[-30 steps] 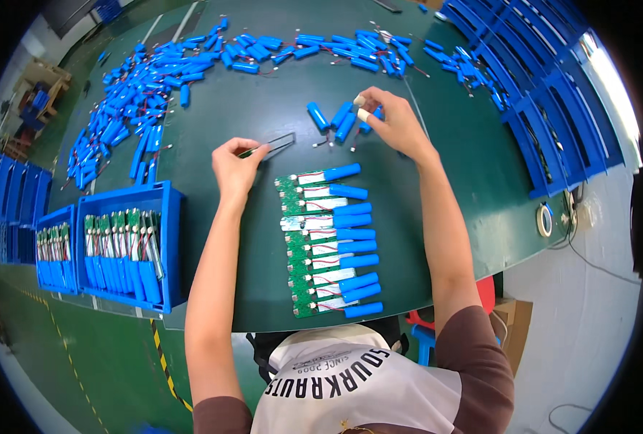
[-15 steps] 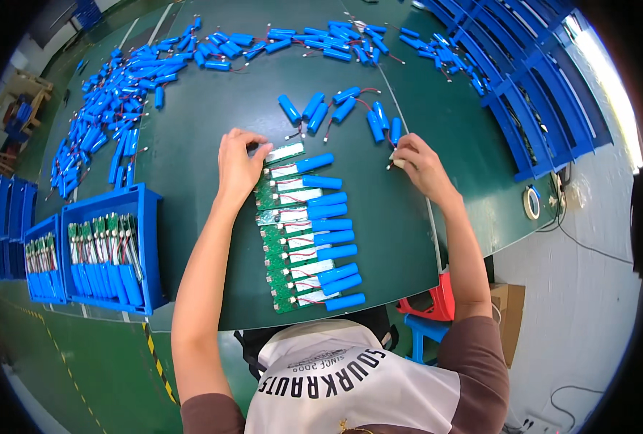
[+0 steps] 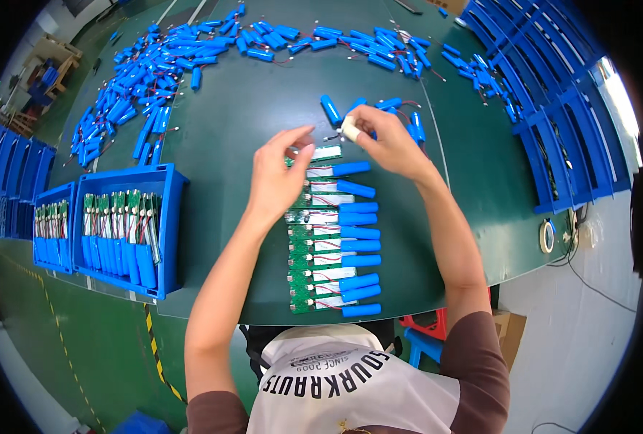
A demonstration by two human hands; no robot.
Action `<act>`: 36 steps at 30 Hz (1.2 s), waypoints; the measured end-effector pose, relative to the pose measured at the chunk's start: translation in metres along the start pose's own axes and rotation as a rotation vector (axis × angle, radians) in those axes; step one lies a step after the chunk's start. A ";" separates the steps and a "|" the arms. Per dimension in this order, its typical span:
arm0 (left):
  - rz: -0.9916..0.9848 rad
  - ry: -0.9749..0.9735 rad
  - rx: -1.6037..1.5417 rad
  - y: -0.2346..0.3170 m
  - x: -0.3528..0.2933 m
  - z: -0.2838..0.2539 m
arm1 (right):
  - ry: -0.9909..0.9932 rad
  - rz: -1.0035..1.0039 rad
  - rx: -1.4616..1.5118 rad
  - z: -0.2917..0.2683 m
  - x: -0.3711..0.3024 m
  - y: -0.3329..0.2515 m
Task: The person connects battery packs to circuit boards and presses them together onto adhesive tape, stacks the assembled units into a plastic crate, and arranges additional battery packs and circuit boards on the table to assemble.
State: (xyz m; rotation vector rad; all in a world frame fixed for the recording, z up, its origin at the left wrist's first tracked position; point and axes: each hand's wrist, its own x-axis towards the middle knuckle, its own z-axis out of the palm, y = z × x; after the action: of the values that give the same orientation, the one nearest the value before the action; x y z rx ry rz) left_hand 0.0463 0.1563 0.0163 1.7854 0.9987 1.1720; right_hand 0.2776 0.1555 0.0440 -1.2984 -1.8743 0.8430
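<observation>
Circuit boards (image 3: 299,257) lie in a column on the table, most joined by thin red wires to blue cylindrical battery packs (image 3: 360,233). The topmost board (image 3: 327,152) has no battery lying at its right end. Beside its left end is my left hand (image 3: 278,173), thumb and forefinger apart. Farther up and right, my right hand (image 3: 388,141) has its fingertips pinched, a pale cover on one finger. Whatever it pinches is hidden. Close to those fingertips lie a loose battery pack (image 3: 330,109) and a small connector; my hand partly covers more batteries behind it.
Many loose battery packs (image 3: 137,90) spread along the table's far and left sides. Blue bins (image 3: 163,253) at left hold boards with batteries. Blue racks (image 3: 574,137) stand at right, near a tape roll (image 3: 546,236). A red stool (image 3: 437,322) is below the table edge.
My right hand has moved left, from the right-hand batteries toward the topmost board. My left hand's fingers have lifted off that board's end. The whole view has shifted slightly.
</observation>
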 end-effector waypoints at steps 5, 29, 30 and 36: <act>-0.103 0.090 -0.143 -0.002 0.006 0.011 | -0.119 -0.028 -0.009 0.025 0.018 -0.004; 0.101 -0.017 0.485 -0.033 -0.025 0.004 | -0.184 -0.009 -0.343 0.063 0.039 0.019; 0.100 -0.021 0.481 -0.033 -0.025 0.004 | -0.197 -0.009 -0.367 0.063 0.041 0.018; 0.102 -0.019 0.465 -0.037 -0.024 -0.001 | -0.295 0.001 -0.254 0.056 0.049 0.021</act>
State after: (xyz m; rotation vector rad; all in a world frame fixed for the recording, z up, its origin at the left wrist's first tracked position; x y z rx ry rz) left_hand 0.0316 0.1498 -0.0252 2.2252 1.2568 1.0367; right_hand 0.2291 0.2009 0.0047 -1.3848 -2.2728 0.8550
